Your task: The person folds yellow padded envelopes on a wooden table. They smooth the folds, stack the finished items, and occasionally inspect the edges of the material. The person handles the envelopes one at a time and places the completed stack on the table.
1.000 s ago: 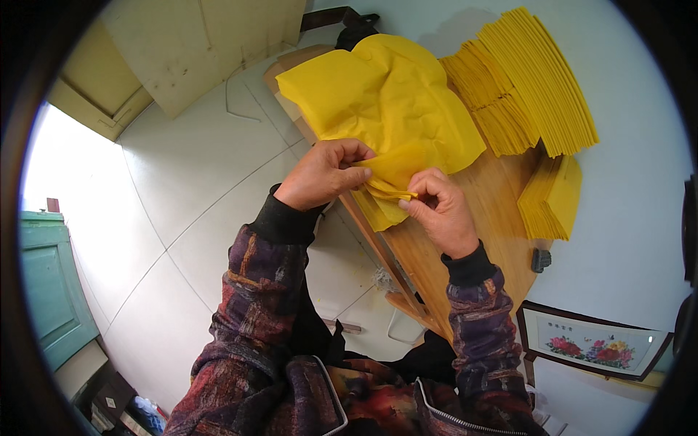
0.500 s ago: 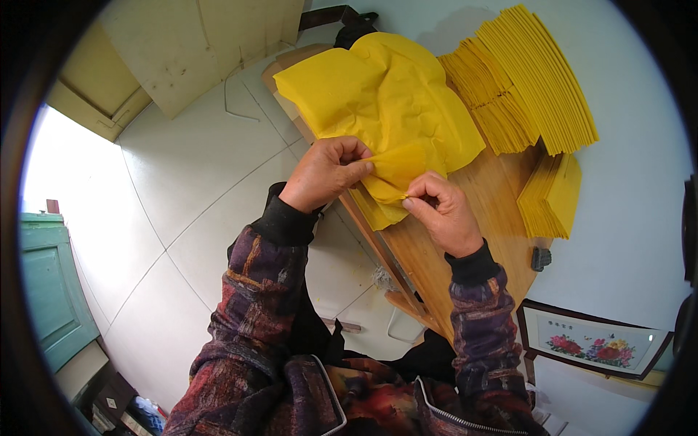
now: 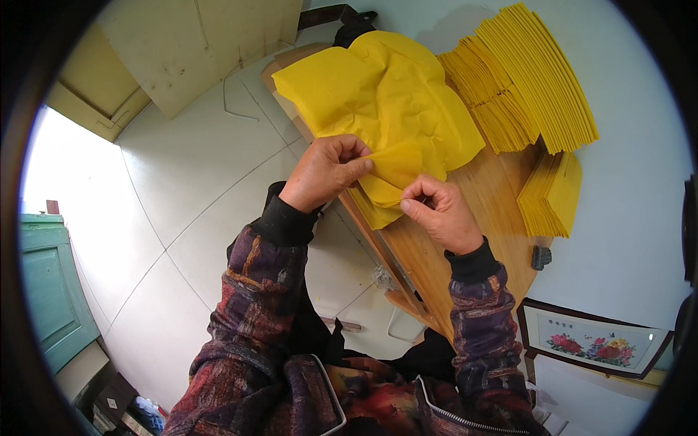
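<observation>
A large, creased sheet of thin yellow fabric [image 3: 392, 94] is draped over the wooden table [image 3: 502, 196], its near edge hanging past the table's side. My left hand [image 3: 329, 173] pinches a fold of it between thumb and fingers. Just to the right and a little nearer, my right hand [image 3: 442, 212] is closed in a pinch at the fabric's near edge. Between the two hands the cloth is gathered into a raised fold. Whatever else the right fingertips may hold is too small to make out.
Folded yellow stacks [image 3: 538, 80] stand at the table's far right by the wall, with a smaller folded bundle [image 3: 551, 195] nearer. A small dark object [image 3: 541, 258] lies at the table's right edge. A framed flower picture [image 3: 592, 340] is at lower right, a green cabinet [image 3: 57, 280] far left.
My right hand has shifted very slightly along the fabric's edge, and the fold between my hands sits a little differently. My left hand keeps its pinch.
</observation>
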Motion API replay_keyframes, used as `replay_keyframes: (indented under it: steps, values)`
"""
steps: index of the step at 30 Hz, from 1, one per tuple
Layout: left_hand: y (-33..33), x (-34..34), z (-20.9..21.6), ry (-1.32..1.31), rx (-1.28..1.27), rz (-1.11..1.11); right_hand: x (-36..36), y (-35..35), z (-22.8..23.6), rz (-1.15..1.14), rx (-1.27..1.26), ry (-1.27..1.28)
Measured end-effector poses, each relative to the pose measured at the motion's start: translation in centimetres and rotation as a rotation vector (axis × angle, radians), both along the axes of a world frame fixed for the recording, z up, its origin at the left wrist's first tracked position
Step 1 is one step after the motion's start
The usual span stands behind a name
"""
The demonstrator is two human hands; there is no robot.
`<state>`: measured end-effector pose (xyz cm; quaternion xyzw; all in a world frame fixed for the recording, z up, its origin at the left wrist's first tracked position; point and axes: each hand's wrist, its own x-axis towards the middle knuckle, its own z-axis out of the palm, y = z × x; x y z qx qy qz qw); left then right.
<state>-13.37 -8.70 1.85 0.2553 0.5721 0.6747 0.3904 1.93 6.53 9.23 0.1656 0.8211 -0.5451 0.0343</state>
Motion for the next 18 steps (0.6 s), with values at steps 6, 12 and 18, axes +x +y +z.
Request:
replay_keyframes:
  steps: [6,12,18]
  values:
    - [0.1,0.0,-0.1,-0.005,0.000,0.006,0.0,-0.3,0.2,-0.033,0.025,-0.016]
    - [0.1,0.0,-0.3,0.005,0.003,0.007,-0.1,-0.5,-0.1,-0.060,0.012,0.011]
    - [0.0,-0.1,0.0,0.012,-0.013,-0.006,0.0,-0.5,-0.8,-0.099,-0.014,0.047]
